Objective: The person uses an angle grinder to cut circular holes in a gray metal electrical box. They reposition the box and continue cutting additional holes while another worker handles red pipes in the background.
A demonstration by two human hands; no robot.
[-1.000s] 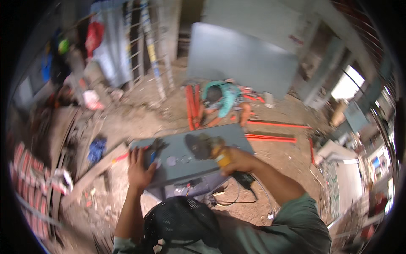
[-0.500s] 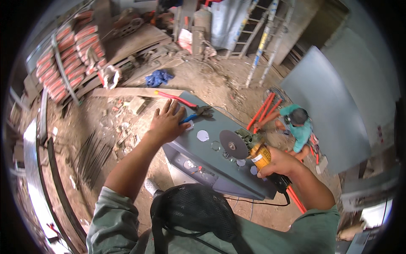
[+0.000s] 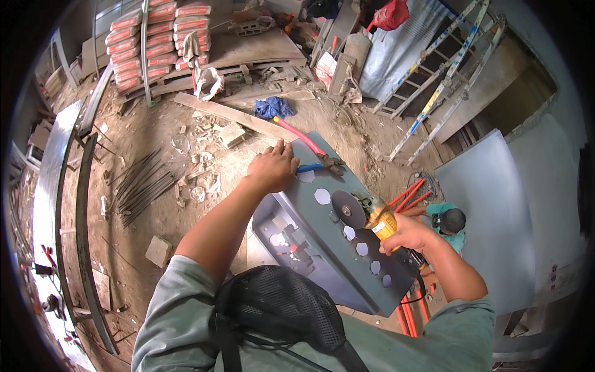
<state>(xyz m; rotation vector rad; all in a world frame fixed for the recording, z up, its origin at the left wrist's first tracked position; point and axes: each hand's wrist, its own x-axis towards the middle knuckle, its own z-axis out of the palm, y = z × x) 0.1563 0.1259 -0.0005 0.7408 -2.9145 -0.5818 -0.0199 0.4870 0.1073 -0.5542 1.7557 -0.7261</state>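
A grey sheet-metal box [image 3: 342, 180] lies at a slant in front of me, its upper face marked by a row of several round holes. My right hand [image 3: 406, 234] is wrapped round the yellow body of an angle grinder [image 3: 383, 225]. The grinder's dark disc [image 3: 349, 209] is over the row of holes; whether it touches the metal I cannot tell. At the far left edge of the box, my left hand [image 3: 271, 169] lies flat with nothing gripped. Beside its fingers are large pliers [image 3: 333, 163] with one red and one blue handle, resting across the box's far end.
Another person [image 3: 451, 224] crouches beyond the box at right, near orange tubes [image 3: 409, 195]. A ladder [image 3: 441, 93] and a leaning grey sheet [image 3: 489, 211] stand at right. Thin rods [image 3: 145, 189], a plank [image 3: 232, 116] and stacked sacks [image 3: 162, 37] lie left.
The view has turned, so the box now slants more steeply. My left fingers are closer together at the edge. The grinder stays in my right hand over the holes.
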